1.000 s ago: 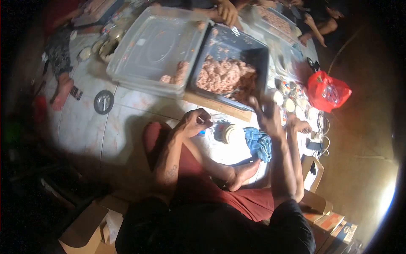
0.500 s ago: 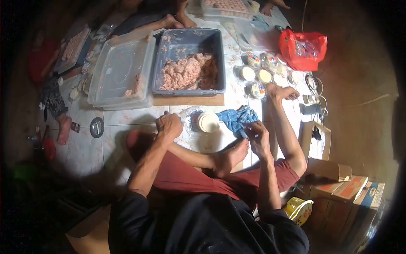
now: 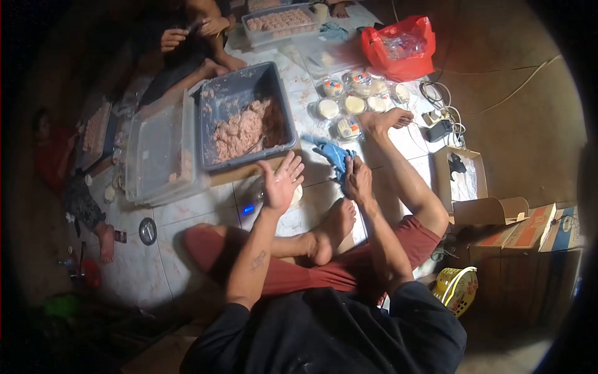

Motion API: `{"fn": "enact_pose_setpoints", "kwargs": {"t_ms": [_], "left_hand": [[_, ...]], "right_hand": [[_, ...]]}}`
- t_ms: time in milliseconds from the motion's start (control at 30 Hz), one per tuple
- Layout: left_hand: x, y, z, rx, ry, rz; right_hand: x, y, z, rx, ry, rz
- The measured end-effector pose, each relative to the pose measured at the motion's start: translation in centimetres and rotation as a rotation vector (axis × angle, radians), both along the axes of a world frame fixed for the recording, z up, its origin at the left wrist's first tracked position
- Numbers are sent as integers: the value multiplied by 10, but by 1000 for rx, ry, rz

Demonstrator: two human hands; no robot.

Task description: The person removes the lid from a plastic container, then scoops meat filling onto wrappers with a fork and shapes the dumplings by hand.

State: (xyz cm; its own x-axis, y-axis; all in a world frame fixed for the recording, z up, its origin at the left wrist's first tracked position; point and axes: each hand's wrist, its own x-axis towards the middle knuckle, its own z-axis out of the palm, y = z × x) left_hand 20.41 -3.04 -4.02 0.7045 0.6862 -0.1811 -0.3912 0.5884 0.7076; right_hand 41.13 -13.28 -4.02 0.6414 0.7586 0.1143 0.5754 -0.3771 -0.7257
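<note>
My left hand [image 3: 282, 184] is raised with its palm turned up and its fingers spread, holding nothing. Behind it, a pale round tub [image 3: 297, 197] is mostly hidden. A small blue-lit display [image 3: 248, 210] glows beside the wrist. My right hand [image 3: 358, 179] closes on the near end of a crumpled blue cloth [image 3: 332, 153], which stretches away toward the grey bin [image 3: 291, 121]. Pink minced meat [image 3: 243, 132] is heaped in that bin, with a utensil handle partly sunk in it.
A clear plastic container [image 3: 156, 146] sits left of the bin. Several round lidded packs [image 3: 347, 128] and a red plastic bag [image 3: 405, 53] stand beyond my right foot. Cables, an open carton [image 3: 460, 181] and a yellow basket [image 3: 458, 287] lie rightward. Another person's hands [image 3: 193, 31] show at the back.
My left hand has lifted off the floor area by the tub and opened palm up. My right hand has moved up onto the blue cloth and gripped it. The camera view has shifted.
</note>
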Motion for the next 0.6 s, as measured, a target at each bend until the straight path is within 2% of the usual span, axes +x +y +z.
{"fn": "enact_pose_setpoints", "kwargs": {"t_ms": [33, 67, 100, 133, 200, 233, 300, 333, 367, 400, 467, 533, 567, 600], "left_hand": [[28, 6, -18, 91, 25, 68], [50, 14, -43, 182, 51, 138], [66, 16, -45, 263, 128, 152], [77, 8, -36, 340, 211, 125], [84, -19, -16, 469, 329, 43], [83, -25, -8, 502, 350, -2], [76, -28, -4, 520, 343, -82], [74, -23, -13, 509, 268, -97], [70, -22, -5, 458, 232, -100], [67, -25, -4, 520, 307, -11], [56, -24, -12, 596, 359, -52], [36, -15, -19, 641, 277, -135], [23, -10, -17, 695, 261, -196], [9, -8, -4, 838, 333, -280]], "right_hand": [[-13, 0, 13, -14, 152, -84], [-26, 0, 8, 104, 248, -97], [-47, 5, -14, 196, 210, -188], [-60, 1, 19, 111, 471, 18], [-66, 17, 13, 160, 514, -168], [-58, 23, 7, 168, 510, -178], [-43, 35, -4, 259, 427, -12], [-45, 34, 25, 80, 499, -1], [-40, 45, 17, 124, 388, 17], [-42, 51, 6, 152, 286, 43], [-35, 62, 19, 57, 352, -29], [-22, 71, 14, 13, 282, -61], [-10, 77, -7, -25, 261, -72], [0, 74, -1, -88, 139, -63]]}}
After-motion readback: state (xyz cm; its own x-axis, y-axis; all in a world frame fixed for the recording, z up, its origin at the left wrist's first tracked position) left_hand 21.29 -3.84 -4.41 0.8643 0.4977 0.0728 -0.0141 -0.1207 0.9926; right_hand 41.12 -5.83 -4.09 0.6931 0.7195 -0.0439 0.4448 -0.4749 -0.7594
